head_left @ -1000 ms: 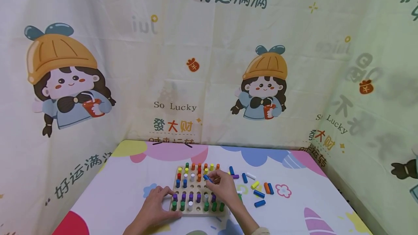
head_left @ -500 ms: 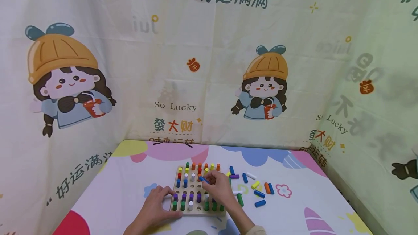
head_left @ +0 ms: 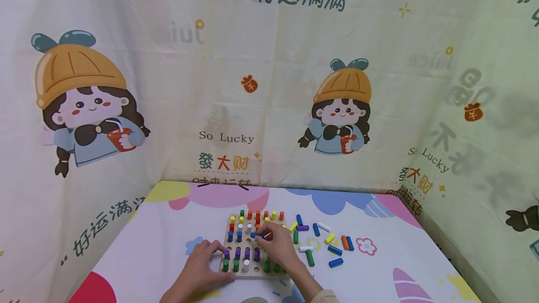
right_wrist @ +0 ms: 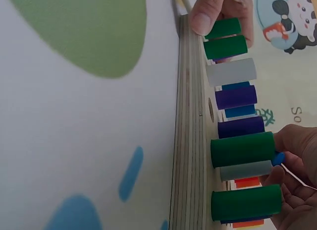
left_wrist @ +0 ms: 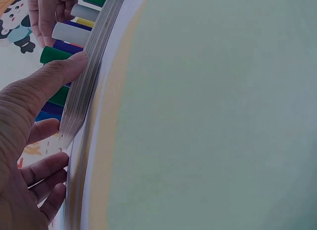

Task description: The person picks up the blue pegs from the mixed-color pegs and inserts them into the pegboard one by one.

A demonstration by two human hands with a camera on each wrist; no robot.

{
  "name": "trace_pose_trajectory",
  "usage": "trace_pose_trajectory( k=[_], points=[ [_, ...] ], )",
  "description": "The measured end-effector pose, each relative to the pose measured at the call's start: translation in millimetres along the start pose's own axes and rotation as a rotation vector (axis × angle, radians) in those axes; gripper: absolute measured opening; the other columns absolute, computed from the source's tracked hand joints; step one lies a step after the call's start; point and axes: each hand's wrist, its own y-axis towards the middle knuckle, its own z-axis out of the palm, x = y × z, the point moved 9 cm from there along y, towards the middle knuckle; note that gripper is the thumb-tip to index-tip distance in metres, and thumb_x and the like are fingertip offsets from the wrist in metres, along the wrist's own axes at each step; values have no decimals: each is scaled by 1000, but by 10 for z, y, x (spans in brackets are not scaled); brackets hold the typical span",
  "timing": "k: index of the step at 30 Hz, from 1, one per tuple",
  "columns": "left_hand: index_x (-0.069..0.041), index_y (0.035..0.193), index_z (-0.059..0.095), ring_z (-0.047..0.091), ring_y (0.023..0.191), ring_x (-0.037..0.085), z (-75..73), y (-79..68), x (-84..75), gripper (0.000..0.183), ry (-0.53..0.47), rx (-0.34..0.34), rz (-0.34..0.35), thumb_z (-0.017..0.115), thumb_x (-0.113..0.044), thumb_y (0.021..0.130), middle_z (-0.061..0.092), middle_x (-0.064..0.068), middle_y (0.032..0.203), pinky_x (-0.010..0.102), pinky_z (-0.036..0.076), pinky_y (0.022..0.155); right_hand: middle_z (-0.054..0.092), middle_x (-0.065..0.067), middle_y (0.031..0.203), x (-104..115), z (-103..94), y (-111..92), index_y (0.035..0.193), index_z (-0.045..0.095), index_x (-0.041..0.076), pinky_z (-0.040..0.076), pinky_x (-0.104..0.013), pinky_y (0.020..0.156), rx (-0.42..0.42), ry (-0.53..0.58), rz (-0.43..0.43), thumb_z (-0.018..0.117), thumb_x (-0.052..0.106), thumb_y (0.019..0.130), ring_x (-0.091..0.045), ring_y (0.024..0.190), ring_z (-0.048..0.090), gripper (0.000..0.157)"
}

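The right hand (head_left: 275, 243) is pinching a tilted blue peg (head_left: 256, 235) over the wooden pegboard (head_left: 257, 276); the left hand (head_left: 200, 262), apart, is gripping the near-left corner; that slant could be causing jamming or knocking the white peg (head_left: 249, 228).

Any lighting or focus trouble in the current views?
Head view: usable light, greener on the curtain at picture right; the blue peg is too small for detail. Left wrist view: dim, tabletop muted, darkening toward lower right. Right wrist view: brighter, layered edge of the pegboard clear.
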Motion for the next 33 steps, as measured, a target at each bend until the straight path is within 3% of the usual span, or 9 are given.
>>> trace_pose_trajectory(
  k=[17, 33],
  points=[
    [-27, 106, 66, 49, 106, 32, 0, 10, 12, 62, -5, -5, 8, 93, -59, 60, 57, 5, 110, 65, 48, 96, 67, 5, 91, 24, 141, 89, 100, 73, 9, 57, -22, 70, 6, -32, -9, 77, 8, 90, -10, 77, 58, 11],
    [-26, 106, 66, 49, 106, 31, -3, 19, 17, 62, -9, 6, 2, 93, -58, 60, 56, 5, 108, 65, 48, 96, 73, -3, 101, 135, 181, 86, 111, 73, 6, 59, -25, 77, 12, -13, -94, 76, 6, 91, -9, 82, 64, 20]
  ],
)
